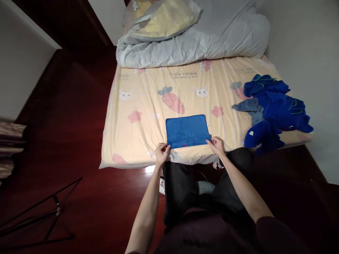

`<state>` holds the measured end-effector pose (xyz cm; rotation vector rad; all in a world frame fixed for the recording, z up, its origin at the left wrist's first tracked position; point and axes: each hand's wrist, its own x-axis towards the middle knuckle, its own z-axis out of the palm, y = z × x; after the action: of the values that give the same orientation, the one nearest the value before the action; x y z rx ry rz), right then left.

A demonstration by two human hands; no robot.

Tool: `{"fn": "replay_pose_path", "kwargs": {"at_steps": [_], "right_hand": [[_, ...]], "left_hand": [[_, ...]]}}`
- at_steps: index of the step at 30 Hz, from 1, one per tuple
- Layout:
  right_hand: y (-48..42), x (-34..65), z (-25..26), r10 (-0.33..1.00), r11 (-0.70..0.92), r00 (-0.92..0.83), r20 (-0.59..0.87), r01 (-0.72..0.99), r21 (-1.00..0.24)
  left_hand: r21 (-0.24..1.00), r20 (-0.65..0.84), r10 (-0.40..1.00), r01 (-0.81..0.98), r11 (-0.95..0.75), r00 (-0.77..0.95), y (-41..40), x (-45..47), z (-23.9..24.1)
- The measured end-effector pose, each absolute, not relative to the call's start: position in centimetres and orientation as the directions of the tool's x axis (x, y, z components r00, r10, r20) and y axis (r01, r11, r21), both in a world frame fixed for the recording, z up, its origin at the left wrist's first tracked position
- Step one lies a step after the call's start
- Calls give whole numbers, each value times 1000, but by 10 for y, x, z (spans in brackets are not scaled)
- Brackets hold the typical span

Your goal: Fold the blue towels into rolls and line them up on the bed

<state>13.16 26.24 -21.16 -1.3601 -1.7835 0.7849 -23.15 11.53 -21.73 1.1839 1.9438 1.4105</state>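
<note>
- While the left hand [162,153] pinches the lower-left corner of the blue cloth [186,128], the right hand [217,145] grips its lower-right corner between thumb and fingers.
- The cloth lies flat at the middle of the frame, stretching upward from both hands; its long axis runs left to right, rising slightly rightward, and neither hand is clearly nearer, each touching its own corner.
- Beneath is the bed [143,137], its sheet printed with carrots and rabbits, near its lower edge.
- Rumpled blue cloths [278,106] heap at right; a grey quilt [225,42] bunches above.
- Dark red floor [84,134] fills the left, with a black stand [56,200] lower left.
</note>
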Motion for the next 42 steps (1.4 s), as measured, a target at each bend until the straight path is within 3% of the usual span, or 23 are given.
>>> {"fn": "replay_pose_path", "kwargs": {"at_steps": [21, 33, 42], "right_hand": [[258, 131, -218, 971, 238, -97, 220, 512, -825], [244, 118, -219, 886, 382, -116, 449, 732, -564], [244, 120, -224, 874, 424, -213, 436, 771, -474]], "left_hand": [[926, 124, 803, 359, 117, -582, 116, -229, -222], [893, 181, 772, 431, 131, -609, 115, -226, -221], [900, 212, 879, 435, -6, -427, 108, -220, -221]]}}
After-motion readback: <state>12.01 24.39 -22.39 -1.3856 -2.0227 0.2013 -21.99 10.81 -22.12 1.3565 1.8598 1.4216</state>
